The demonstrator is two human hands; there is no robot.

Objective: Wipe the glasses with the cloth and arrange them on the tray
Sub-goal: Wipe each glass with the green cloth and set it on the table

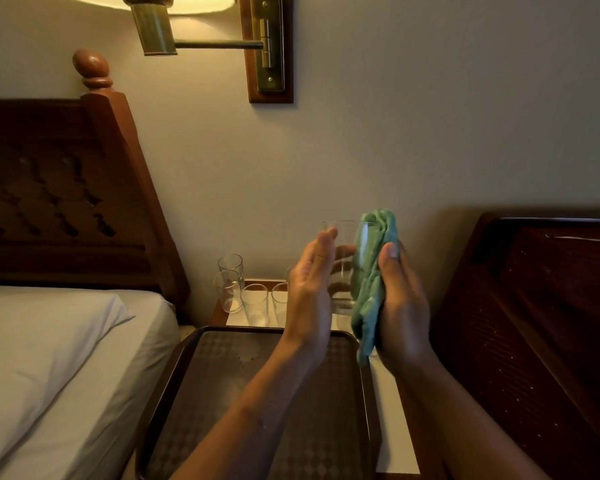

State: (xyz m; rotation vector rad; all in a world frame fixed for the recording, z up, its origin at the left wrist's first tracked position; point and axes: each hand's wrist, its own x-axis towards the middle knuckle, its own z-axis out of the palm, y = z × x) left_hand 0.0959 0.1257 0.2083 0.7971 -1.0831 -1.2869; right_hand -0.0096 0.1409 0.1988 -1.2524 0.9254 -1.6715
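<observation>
Tray (201, 403), dark brown with a diamond pattern, is lying nearest to me on the white-topped counter (390, 420). Above its far edge I am holding a clear drinking glass (342, 268) roughly upright in the air between my two grips. My left grip (309, 289) is lying open and pressing flat against the glass's left side, with the fingers straight and together. My right grip (404, 306) is cupping a green cloth (371, 271) against the glass's right side. The thumb is lying along the cloth, and the fingers are hiding behind its folds. The cloth is covering that side from above the rim to below the base, and its tail is hanging toward the tray's far right corner. Beyond the tray, other glasses (254, 304) are standing upright and close together on the counter by the wall, some partly hidden behind my left grip. A bed (49, 358) with white linen and a carved wooden headboard (66, 202) is lying to the left. A second dark headboard (551, 306) is standing to the right. A brass wall lamp (267, 46) is glowing high on the wall.
</observation>
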